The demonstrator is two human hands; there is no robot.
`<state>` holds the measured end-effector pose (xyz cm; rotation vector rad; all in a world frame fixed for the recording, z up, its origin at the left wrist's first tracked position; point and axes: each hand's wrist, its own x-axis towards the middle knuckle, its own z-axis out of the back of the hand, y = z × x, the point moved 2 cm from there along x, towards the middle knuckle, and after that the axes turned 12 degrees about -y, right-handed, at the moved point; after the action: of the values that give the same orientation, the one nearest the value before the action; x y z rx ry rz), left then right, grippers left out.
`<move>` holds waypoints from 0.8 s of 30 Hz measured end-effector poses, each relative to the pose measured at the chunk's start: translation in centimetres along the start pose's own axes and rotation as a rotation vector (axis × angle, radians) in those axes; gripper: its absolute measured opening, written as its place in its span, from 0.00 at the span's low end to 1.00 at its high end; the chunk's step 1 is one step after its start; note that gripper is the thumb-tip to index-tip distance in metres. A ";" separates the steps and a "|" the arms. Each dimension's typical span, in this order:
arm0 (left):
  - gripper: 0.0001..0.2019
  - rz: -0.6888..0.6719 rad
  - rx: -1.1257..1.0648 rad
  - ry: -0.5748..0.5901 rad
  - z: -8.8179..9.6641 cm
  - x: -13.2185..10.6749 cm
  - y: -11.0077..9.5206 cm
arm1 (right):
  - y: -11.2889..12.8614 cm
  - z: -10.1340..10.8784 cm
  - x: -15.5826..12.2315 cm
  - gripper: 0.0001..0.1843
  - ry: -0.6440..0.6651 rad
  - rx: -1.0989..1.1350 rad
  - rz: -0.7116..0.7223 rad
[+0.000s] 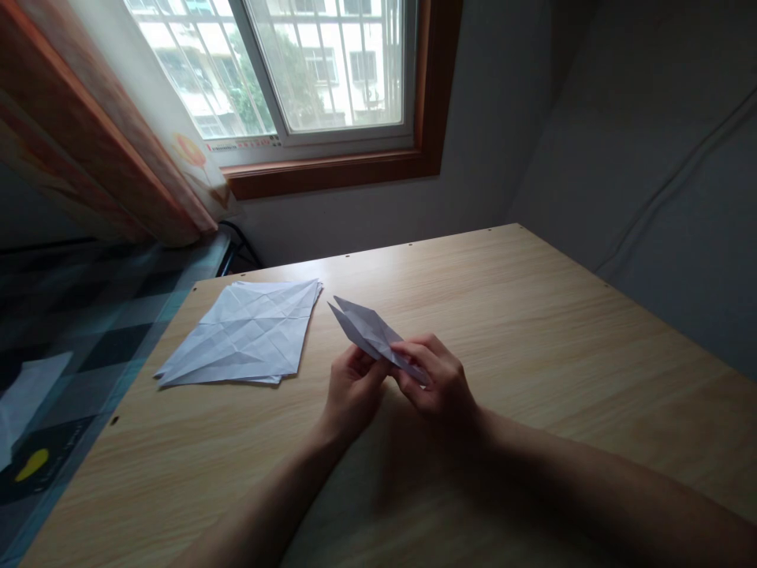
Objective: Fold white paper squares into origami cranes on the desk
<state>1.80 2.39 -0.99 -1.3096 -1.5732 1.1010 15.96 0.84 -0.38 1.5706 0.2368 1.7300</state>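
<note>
Both hands hold a folded piece of white paper [367, 330] above the wooden table [532, 339]. Two pointed flaps of it stick out toward the upper left, with a gap between them. My left hand [358, 388] pinches its lower edge, thumb on the near side. On the right end, the thumb and fingers of my right hand [436, 377] are closed round the paper. Some of the fingers are hidden behind the paper. To the left of my hands lies a stack of creased white paper sheets [254, 331], flat on the table.
A bed with a checked cover [112, 276] adjoins the table's left side, with white paper [35, 394] on it. An orange curtain [118, 126] hangs beside a barred window [337, 71]. A cable [668, 170] runs along the right wall.
</note>
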 end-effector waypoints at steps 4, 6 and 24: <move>0.12 -0.005 0.024 0.026 0.0 0.0 -0.5 | 0.3 0.2 0.3 0.09 0.011 0.026 -0.098; 0.12 -0.014 0.080 0.024 0.0 0.1 -0.7 | 0.3 0.3 0.5 0.08 0.011 0.035 -0.182; 0.11 0.058 0.119 0.090 -0.3 -0.1 -0.3 | -2.0 -0.7 0.4 0.12 0.065 0.442 -0.769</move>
<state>1.99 2.32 -0.66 -1.3134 -1.3906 1.1372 16.19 2.67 -1.45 1.4320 1.1559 1.1521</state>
